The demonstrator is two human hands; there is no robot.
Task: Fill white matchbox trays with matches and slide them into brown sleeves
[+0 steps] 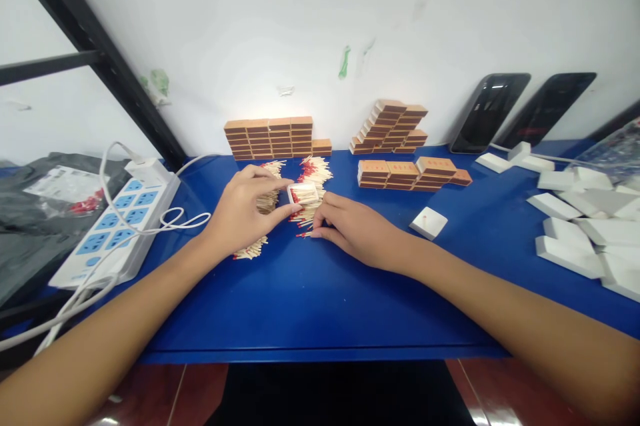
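My left hand [246,207] grips a small white matchbox tray [303,193] at its left end between thumb and fingers. Several red-tipped matches lie inside the tray. Just right of it, my right hand [350,225] is closed in a pinch, its fingertips on matches near the table. Loose matches [316,169] with red heads spread behind and under the tray. Another heap of matches [251,250] lies partly hidden beneath my left hand.
Stacked matchboxes [270,139] stand along the wall, with more boxes [400,174] to the right. A lone white tray [429,223] and a pile of white trays [575,233] lie right. A power strip [117,229] with cables sits left; two phones [490,113] lean on the wall.
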